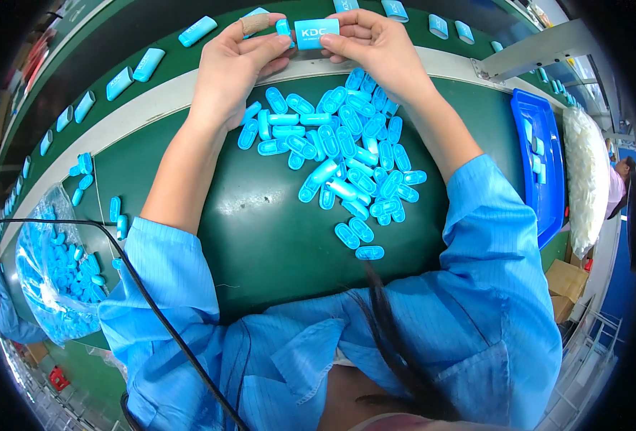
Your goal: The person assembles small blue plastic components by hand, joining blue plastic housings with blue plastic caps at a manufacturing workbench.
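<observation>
At the far edge of the green table, my left hand (233, 61) pinches a small blue oval plastic cap (283, 30) between thumb and fingers. A tan wrap covers one of its fingers. My right hand (388, 54) grips a flat light-blue plastic casing (308, 43) with white print. The cap and the casing face each other, a narrow gap apart. Between my forearms lies a loose pile of blue caps (347, 118), some on their sides, some with the hollow side up.
Beyond a pale rail (167, 104), blue casings (148, 65) stand spaced along a green belt. At left is a clear bag (41, 287) of caps, crossed by a black cable (161, 316). A blue tray (556, 201), white sack (585, 183) and metal bracket (540, 57) are right.
</observation>
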Motion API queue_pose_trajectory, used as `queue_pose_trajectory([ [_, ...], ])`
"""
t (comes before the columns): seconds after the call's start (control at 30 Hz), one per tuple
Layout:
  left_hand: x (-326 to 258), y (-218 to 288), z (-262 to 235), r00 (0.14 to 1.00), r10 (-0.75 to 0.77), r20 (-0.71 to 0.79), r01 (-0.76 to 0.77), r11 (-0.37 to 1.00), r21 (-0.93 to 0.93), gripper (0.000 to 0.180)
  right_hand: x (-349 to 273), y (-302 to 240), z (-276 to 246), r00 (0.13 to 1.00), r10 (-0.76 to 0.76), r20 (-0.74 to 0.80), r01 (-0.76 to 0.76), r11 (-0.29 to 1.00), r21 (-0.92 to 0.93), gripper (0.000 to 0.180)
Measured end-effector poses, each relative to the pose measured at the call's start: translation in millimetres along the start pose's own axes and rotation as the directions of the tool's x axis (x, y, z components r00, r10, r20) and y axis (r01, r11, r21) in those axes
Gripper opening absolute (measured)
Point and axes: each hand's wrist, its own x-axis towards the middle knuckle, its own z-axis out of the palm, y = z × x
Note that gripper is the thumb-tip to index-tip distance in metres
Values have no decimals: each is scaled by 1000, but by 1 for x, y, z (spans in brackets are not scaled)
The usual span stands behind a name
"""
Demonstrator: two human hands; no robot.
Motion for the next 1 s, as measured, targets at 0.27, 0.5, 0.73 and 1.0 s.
queue_pose_trajectory([
  [0.27,-8,5,3,994,112,18,-113,964,242,34,-3,2,4,980,181,85,-200,900,387,26],
  [0.5,-5,1,0,988,147,40,-152,941,304,37,-5,1,0,997,59,50,-67,982,175,32],
  [0.73,-23,1,15,957,288,25,-225,687,691,28,-11,-23,15,990,139,6,-136,956,259,20],
  [1.0,-13,18,2,860,466,206,-361,271,892,38,23,-17,15,999,-19,46,25,993,-118,28],
])
